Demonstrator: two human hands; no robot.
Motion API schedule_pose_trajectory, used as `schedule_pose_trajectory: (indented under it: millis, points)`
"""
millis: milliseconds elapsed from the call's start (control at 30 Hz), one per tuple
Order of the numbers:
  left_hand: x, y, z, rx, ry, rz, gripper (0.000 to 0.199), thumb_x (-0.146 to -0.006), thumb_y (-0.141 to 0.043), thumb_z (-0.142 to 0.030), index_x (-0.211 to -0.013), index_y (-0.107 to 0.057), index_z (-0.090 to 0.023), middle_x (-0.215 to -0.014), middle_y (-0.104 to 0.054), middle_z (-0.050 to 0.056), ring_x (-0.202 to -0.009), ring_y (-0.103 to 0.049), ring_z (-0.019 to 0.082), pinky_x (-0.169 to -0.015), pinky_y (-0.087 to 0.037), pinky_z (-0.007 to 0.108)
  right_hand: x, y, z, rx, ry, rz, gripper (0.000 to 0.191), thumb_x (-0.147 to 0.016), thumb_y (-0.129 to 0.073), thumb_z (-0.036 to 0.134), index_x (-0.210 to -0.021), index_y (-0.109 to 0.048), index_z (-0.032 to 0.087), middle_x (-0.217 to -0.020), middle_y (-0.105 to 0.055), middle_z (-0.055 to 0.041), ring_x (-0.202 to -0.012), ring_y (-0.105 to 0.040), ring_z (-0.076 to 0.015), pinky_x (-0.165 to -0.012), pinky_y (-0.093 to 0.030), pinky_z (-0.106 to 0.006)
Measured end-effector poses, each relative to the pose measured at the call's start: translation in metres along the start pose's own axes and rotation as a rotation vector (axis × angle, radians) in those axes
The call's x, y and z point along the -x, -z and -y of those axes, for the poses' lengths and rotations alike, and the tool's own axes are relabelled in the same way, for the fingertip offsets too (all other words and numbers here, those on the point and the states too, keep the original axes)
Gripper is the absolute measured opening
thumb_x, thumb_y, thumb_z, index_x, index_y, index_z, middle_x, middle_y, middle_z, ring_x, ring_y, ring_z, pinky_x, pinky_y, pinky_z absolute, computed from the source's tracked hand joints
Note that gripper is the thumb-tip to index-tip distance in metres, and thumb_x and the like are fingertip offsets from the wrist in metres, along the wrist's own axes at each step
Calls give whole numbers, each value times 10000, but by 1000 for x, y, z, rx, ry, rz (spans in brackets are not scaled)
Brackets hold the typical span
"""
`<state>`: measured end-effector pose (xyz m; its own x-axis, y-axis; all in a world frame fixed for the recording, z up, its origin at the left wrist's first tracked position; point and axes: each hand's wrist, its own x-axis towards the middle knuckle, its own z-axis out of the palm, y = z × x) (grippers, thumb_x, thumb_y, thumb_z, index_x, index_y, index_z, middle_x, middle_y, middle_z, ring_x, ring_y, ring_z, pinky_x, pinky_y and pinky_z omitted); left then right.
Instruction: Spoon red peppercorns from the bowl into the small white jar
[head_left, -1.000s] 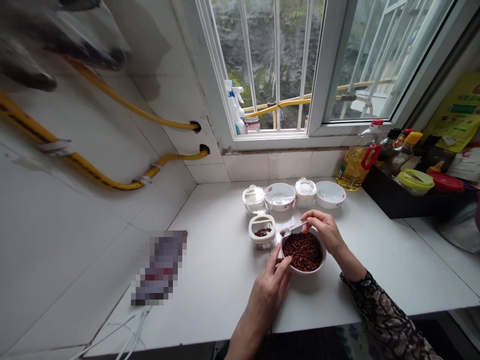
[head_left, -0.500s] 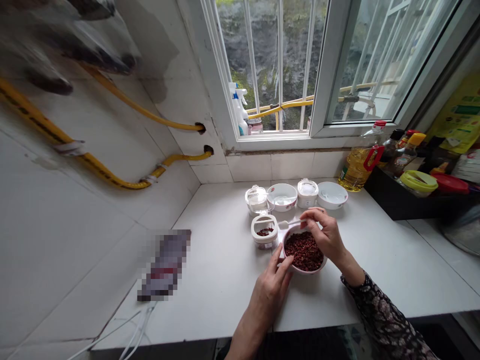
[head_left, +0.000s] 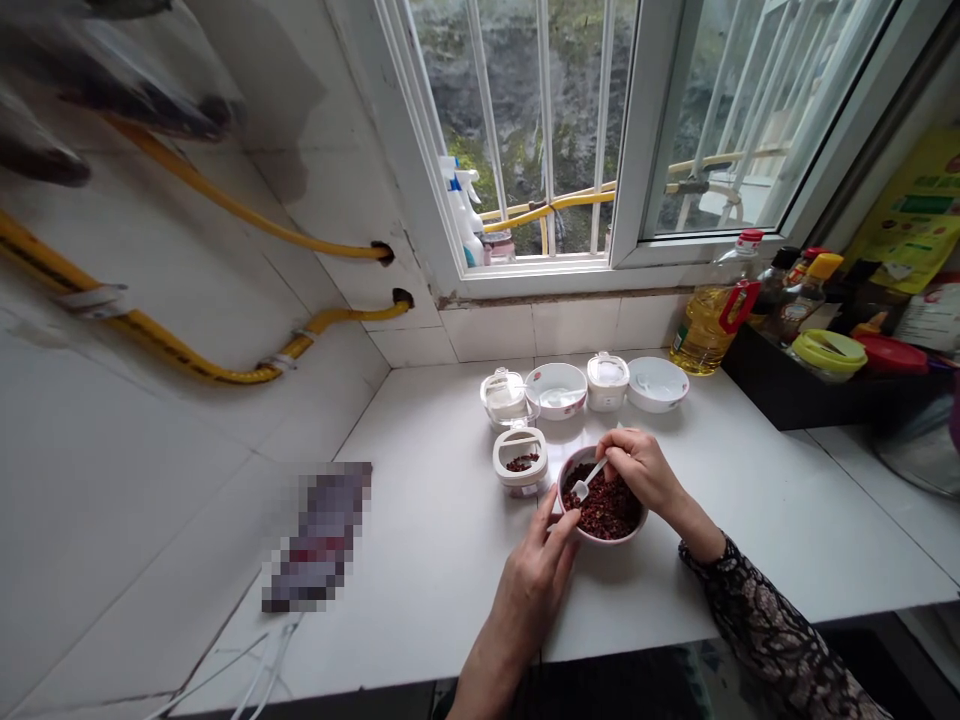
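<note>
A round bowl (head_left: 604,541) filled with dark red peppercorn-like pieces (head_left: 611,508) stands on the white counter. My left hand (head_left: 534,575) grips the bowl's left rim, thumb and fingers against its edge. Over the bowl's right side, my right hand (head_left: 639,466) pinches a small white spoon (head_left: 581,489), whose scoop rests at the surface of the pieces on the left. Just left of the bowl is a clear jar (head_left: 522,484) with a white-framed lid opening and some of the same red pieces inside.
Behind stand a lidded jar (head_left: 505,396), a white bowl (head_left: 556,391), another jar (head_left: 607,382) and a second white bowl (head_left: 658,385). An oil bottle (head_left: 703,325) and a black condiment box (head_left: 772,385) are at right. A blurred object (head_left: 319,540) lies left.
My right hand has brought the spoon from above the bowl's back left edge, near the jar, down into the bowl. My left hand stays at the rim. The whole view has shifted slightly.
</note>
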<state>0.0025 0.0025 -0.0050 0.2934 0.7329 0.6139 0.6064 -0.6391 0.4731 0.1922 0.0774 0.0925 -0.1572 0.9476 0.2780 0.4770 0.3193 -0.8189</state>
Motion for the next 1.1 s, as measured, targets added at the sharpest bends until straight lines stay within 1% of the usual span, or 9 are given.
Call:
schedule_pose_trajectory:
  millis: [133, 300, 367, 433, 533, 667, 767, 933, 1100]
  points:
    - [1, -2, 1, -4, -1, -9, 320, -1010, -446, -184, -1318, -516, -235, -1488, -464, 180, -1091, -689, 211, -821, -618, 296, 0, 1, -1, -175, -146, 5, 179, -711, -445, 221, -641, -609, 204, -465, -589, 26, -465, -535, -146, -528, -409, -248]
    - [2, -4, 2, -7, -24, -43, 310, -1014, -427, -186, -1305, -529, -214, -1473, -476, 186, -1070, -695, 204, -819, -612, 283, -1, 1, -4, -206, -192, 4, 186, -715, -445, 234, -659, -619, 197, -466, -596, 26, -454, -529, -142, -512, -398, -242]
    - [1, -4, 1, -8, -19, -36, 317, -1008, -431, -176, -1306, -531, -214, -1477, -473, 181, -1076, -691, 202, -830, -608, 281, -1, 0, -4, -146, -134, 14, 183, -718, -444, 210, -646, -612, 207, -464, -599, 28, -471, -540, -146, -565, -431, -257]
    - [1, -3, 1, -4, -15, -32, 323, -1004, -431, -167, -1307, -531, -218, -1479, -472, 177, -1079, -689, 200, -842, -605, 285, -1, -1, -3, -65, -31, 27, 189, -722, -443, 181, -625, -601, 218, -458, -603, 32, -502, -556, -152, -715, -475, -297]
    - [1, -4, 1, 1, -9, -26, 330, -1002, -425, -160, -1310, -525, -222, -1483, -469, 175, -1083, -687, 201, -847, -605, 293, -2, -2, -1, -26, 45, 59, 202, -731, -445, 162, -611, -595, 226, -461, -619, 33, -540, -579, -160, -892, -453, -351]
    - [2, -4, 1, 7, -2, -20, 339, -998, -431, -156, -1317, -516, -231, -1480, -471, 181, -1061, -694, 205, -814, -612, 297, -1, -2, -1, -173, -101, 97, 170, -718, -464, 211, -651, -620, 213, -483, -634, 23, -506, -583, -160, -710, -492, -307]
    - [1, -2, 1, 2, -1, -13, 334, -996, -442, -157, -1313, -519, -226, -1481, -469, 188, -1063, -695, 208, -810, -613, 294, -1, -1, -3, -318, -227, 95, 155, -687, -479, 251, -667, -624, 202, -478, -635, 17, -484, -585, -159, -579, -468, -267]
    - [0, 1, 0, -19, -15, 0, 340, -991, -445, -143, -1310, -523, -231, -1479, -475, 182, -1093, -689, 212, -835, -610, 295, -3, 2, -3, -413, -275, 33, 171, -649, -494, 282, -653, -637, 189, -458, -638, 2, -462, -561, -150, -555, -453, -256]
    - [-1, -2, 0, -13, -29, -49, 324, -1005, -405, -152, -1297, -524, -224, -1448, -499, 193, -1078, -695, 207, -816, -614, 287, -4, 3, -4, -399, -267, -8, 175, -651, -498, 291, -638, -638, 187, -451, -633, -3, -463, -556, -146, -544, -429, -250]
